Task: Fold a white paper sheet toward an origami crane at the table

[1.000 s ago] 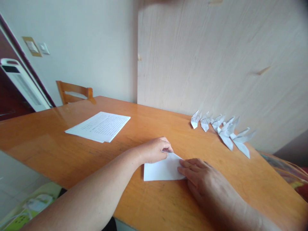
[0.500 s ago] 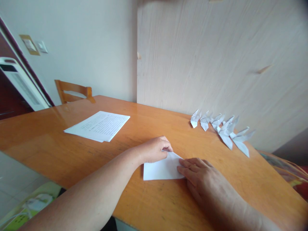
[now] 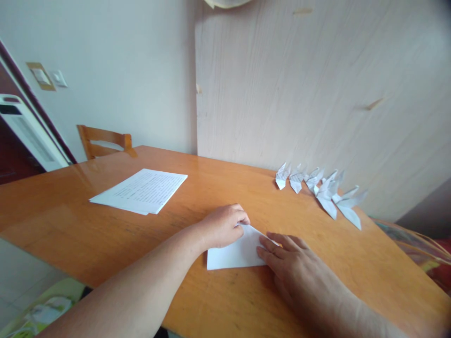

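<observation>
A folded white paper (image 3: 234, 253) lies flat on the orange wooden table (image 3: 105, 225). My left hand (image 3: 225, 224) rests on its upper left part, fingers curled and pressed onto the top fold. My right hand (image 3: 285, 258) lies flat on the paper's right edge with its fingers stretched out. Both hands press the paper down; neither lifts it.
Several folded white paper cranes (image 3: 322, 190) stand in a row at the table's far right, by a pale wooden panel (image 3: 299, 84). A stack of printed sheets (image 3: 141, 190) lies at the left. A wooden chair (image 3: 104, 141) stands behind the table.
The view has tilted a little, so everything sits slightly lower in the picture. My hands stay on the paper almost unmoved.
</observation>
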Tool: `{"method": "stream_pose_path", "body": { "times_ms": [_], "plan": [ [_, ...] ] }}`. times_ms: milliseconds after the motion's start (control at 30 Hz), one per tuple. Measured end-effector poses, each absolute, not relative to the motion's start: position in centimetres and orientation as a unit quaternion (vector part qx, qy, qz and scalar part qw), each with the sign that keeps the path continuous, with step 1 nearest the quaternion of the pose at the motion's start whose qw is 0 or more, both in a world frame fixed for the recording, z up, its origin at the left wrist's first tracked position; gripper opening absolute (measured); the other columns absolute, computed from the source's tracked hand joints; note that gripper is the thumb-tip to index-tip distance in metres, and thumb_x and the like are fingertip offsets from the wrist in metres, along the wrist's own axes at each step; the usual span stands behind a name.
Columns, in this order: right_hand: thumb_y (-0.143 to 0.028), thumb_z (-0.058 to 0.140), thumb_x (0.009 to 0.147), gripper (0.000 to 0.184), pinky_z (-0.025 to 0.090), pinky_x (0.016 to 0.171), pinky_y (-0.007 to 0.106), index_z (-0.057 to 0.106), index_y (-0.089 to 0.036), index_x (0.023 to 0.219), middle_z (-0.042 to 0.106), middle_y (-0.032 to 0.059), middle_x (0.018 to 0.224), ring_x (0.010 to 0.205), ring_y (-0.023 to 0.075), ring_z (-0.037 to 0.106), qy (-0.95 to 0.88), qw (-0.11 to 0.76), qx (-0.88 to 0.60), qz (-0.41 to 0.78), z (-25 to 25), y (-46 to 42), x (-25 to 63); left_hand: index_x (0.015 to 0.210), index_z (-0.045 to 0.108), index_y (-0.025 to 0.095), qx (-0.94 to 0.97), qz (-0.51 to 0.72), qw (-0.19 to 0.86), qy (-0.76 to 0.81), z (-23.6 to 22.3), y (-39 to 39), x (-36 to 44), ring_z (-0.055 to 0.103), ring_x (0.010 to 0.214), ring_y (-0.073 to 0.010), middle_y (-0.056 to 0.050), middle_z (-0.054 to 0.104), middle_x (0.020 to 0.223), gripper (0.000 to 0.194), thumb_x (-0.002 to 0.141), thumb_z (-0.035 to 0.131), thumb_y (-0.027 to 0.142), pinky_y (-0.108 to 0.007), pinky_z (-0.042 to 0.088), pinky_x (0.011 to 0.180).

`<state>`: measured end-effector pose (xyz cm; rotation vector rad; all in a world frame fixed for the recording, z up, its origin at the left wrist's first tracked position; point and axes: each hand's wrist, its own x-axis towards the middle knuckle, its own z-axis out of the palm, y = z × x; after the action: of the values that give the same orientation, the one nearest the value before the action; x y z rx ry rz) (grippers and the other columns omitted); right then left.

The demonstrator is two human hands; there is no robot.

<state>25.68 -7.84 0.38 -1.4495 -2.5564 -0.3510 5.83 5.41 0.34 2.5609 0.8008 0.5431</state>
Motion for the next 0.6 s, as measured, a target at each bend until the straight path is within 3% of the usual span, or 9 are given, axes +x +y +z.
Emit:
{"method": "stream_pose_path", "body": {
  "times_ms": [300, 600],
  "plan": [
    [-0.005, 0.052, 0.081, 0.046, 0.048, 0.103, 0.050, 0.068, -0.019, 0.122, 0.065, 0.0067, 0.131, 0.125, 0.0300, 0.055, -0.862, 0.078, -0.489, -0.109, 0.3, -7.7, 25.7, 0.103, 0.059, 0.020, 0.906, 0.221, 0.166, 0.319, 0.8, 4.8, 6.0, 0.058, 0.100, -0.0206, -0.005, 0.064, 0.105, 0.033, 0.075, 0.049, 0.006, -0.033, 0.046, 0.088],
    [-0.008, 0.052, 0.082, 0.044, 0.045, 0.104, 0.052, 0.067, -0.023, 0.121, 0.065, 0.0048, 0.130, 0.126, 0.0300, 0.053, -0.856, 0.077, -0.506, -0.070, 0.7, -7.5, 25.4, 0.106, 0.058, 0.024, 0.918, 0.201, 0.137, 0.314, 1.6, 3.8, 6.3, 0.059, 0.099, -0.0212, 0.001, 0.072, 0.102, 0.038, 0.076, 0.049, 0.003, -0.036, 0.040, 0.088]
  ]
}}
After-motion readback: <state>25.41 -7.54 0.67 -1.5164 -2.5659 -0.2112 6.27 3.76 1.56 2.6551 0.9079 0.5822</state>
